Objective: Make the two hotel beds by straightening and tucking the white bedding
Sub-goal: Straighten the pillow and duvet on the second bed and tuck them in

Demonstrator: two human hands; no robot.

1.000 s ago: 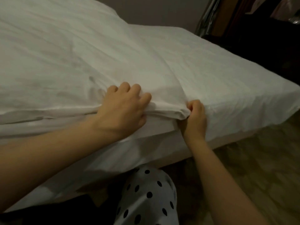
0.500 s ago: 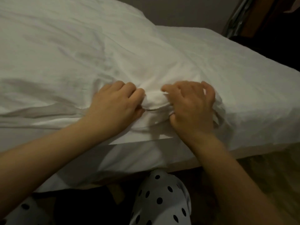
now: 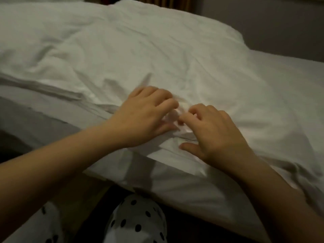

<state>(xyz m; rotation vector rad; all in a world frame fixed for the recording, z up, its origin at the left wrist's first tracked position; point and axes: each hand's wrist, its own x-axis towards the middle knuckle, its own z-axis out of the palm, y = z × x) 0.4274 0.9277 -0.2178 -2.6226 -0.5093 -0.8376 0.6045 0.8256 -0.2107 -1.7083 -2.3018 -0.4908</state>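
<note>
Your duvet point(image 3: 157, 50) is plain white cloth, matt, soft and heavily creased, bunched into fine folds at its near edge. The sheet point(image 3: 184, 190) below is the same matt white cloth, lying smoother. Your trousers point(image 3: 138, 220) are white cloth printed with black dots. The far right wall point(image 3: 271, 23) looks matt, plain.

**Bare arms, polka-dot clothing**

The left forearm point(image 3: 61, 163) and right forearm point(image 3: 273, 195) are bare along their whole visible length, as are the left hand point(image 3: 145, 116) and right hand point(image 3: 215, 135). Lower down, the person wears a white garment point(image 3: 136, 223) printed with scattered round black dots. It shows in two dim patches, one central and one at the left.
</note>
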